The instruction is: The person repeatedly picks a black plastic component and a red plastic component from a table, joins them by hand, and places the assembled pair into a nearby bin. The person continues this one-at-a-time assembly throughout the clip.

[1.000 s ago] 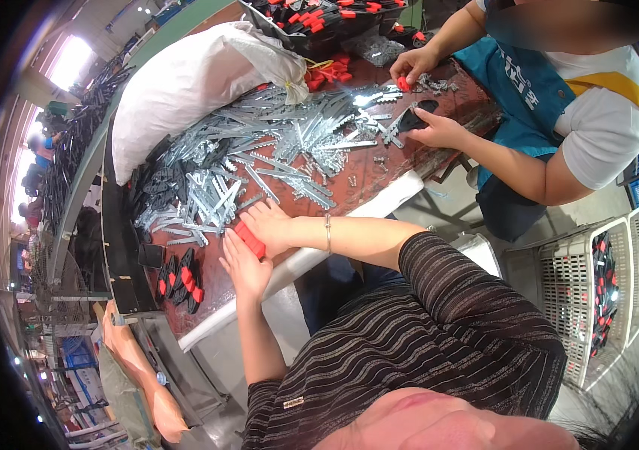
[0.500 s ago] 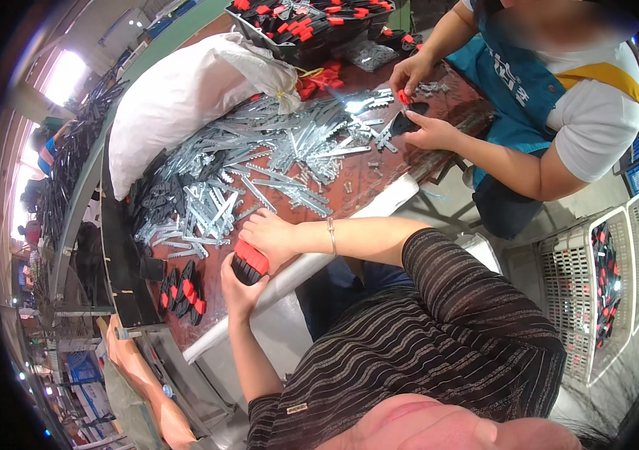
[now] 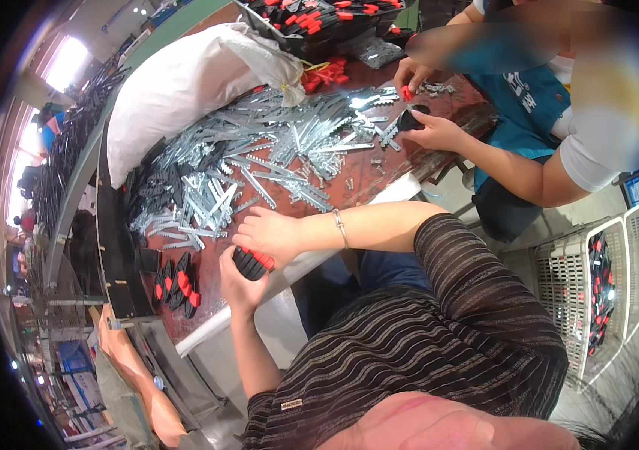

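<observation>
Close to the table's near edge, both my hands hold a bundle of black plastic pieces with red parts, pressed side by side. My left hand wraps round its lower left side, thumb and fingers on opposite sides. My right hand bends over the top of it, so part of the bundle is hidden under the palm. Left of my hands, several similar black-and-red pieces lie in a row on the dark red table. Beyond my hands spreads a heap of silvery notched metal strips.
A stuffed white sack rests behind the strips. A bin of black-and-red pieces stands at the back. Across at right, a co-worker's hands hold a black piece and a red part. A white plastic basket stands at the right.
The bundle has turned in my hands, showing more of its black ends and less red. My right hand has shifted slightly over it. The view has moved a little.
</observation>
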Available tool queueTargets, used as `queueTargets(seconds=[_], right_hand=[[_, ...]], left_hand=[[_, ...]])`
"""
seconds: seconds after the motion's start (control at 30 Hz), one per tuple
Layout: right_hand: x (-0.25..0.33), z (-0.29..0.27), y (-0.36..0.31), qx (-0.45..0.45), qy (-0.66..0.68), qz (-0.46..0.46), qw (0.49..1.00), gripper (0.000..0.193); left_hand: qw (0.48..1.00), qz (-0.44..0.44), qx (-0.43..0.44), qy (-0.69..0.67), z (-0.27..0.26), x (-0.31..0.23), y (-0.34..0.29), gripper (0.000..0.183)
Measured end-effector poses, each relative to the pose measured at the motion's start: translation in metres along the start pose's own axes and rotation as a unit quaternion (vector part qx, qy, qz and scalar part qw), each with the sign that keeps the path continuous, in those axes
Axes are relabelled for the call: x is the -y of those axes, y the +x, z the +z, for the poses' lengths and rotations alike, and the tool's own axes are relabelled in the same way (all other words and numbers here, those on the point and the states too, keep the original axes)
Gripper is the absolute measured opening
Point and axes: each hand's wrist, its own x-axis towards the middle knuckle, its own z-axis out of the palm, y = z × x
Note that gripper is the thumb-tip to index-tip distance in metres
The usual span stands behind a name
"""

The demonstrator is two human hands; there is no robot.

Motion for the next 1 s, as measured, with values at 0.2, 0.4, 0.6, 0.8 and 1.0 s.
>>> queueTargets(seconds=[0.2, 0.4, 0.6, 0.8, 1.0], right_hand=[[-0.012, -0.009, -0.005, -0.035, 0.085, -0.039, 0.995, 0.053], [-0.023, -0.037, -0.012, -0.038, -0.013, -0.019, 0.999, 0.059], [-0.020, -0.050, -0.006, -0.125, -0.030, 0.053, 0.990, 0.065], [-0.017, -0.059, -0.016, -0.130, -0.019, 0.096, 0.987, 0.071], [-0.022, -0.072, -0.022, -0.121, -0.037, 0.161, 0.979, 0.069]], left_hand=[[0.997, 0.056, 0.017, -0.040, -0.006, -0.008, 0.004, 0.072], [0.795, -0.185, 0.013, -0.578, 0.006, 0.001, 0.008, 0.066], [0.549, -0.168, -0.083, -0.815, 0.036, -0.040, 0.021, 0.049], [0.594, -0.198, -0.108, -0.772, 0.051, -0.059, 0.044, 0.056], [0.609, -0.255, -0.116, -0.742, 0.061, -0.080, 0.072, 0.044]])
